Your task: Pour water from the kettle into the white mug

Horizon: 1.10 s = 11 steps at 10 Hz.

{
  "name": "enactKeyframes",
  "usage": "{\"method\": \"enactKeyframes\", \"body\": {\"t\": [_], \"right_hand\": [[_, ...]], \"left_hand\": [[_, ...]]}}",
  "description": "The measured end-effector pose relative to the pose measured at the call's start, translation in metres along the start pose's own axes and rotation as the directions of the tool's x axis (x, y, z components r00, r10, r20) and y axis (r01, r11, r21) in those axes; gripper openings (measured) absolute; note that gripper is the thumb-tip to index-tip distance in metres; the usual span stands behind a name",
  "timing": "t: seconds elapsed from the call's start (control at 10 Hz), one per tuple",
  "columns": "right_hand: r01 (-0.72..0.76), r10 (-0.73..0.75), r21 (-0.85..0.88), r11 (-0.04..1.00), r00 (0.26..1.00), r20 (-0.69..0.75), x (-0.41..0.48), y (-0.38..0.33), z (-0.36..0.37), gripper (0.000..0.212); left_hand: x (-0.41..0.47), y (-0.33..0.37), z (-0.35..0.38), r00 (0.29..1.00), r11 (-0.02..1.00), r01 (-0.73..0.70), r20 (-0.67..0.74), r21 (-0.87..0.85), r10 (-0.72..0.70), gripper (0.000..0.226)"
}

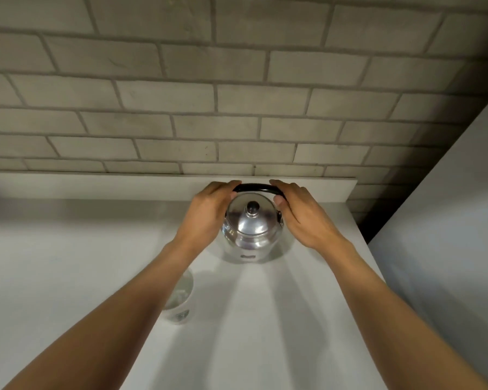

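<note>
- Nearest me, low and left of centre in the frame, my left forearm crosses over the white mug and hides its left side; what shows of the inside looks like it may already hold water, though I cannot tell for sure.
- Both hands are up at the kettle, which stands upright on the white counter in the middle of the frame, near the back ledge.
- My left hand curls over the left end of the black handle, fingers wrapped behind it; my right hand does the same at the right end, thumb tucked under. Both look closed on the handle, but how firmly I cannot tell.
- Risk: the handle pivots on side hinges, so with a loose grip the body could swing as it comes up and slop water.
- Risk: the lid merely sits on top; a steep tilt could drop it towards the mug.
- Risk: the mug lies right under my left arm, so drawing that elbow back carelessly could knock it over.
- Risk: I cannot see the spout from here, so a badly aimed pour would wet the counter.
</note>
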State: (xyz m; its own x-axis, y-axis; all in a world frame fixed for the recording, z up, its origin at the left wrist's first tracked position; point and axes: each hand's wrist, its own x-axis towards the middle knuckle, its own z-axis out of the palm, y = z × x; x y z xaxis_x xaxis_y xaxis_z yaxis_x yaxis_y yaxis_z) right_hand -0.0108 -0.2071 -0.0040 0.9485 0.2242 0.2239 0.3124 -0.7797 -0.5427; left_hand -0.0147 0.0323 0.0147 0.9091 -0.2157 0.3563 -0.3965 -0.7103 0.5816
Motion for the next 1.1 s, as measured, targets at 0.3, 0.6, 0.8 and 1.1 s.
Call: {"method": "enactKeyframes", "body": {"t": [0.3,0.6,0.8,1.1], "right_hand": [[-0.055,0.050,0.044,0.998,0.993,0.109,0.037,0.006,0.023,0.040],[0.002,-0.005,0.029,1.000,0.996,0.088,0.038,0.005,0.026,0.041],[-0.040,0.035,0.048,0.998,0.994,0.103,0.037,0.002,0.025,0.044],[-0.149,0.147,-0.006,0.989,0.982,-0.120,0.001,-0.026,0.001,0.057]], "left_hand": [[0.021,-0.039,0.016,0.994,0.990,0.113,0.004,-0.088,-0.113,0.033],[0.019,-0.051,0.023,0.995,0.991,0.096,-0.012,-0.099,-0.097,0.032],[0.019,-0.055,0.027,0.991,0.985,0.131,-0.005,-0.111,-0.132,0.034],[0.016,-0.010,-0.006,0.999,0.999,0.045,-0.017,0.017,-0.044,0.051]]}}
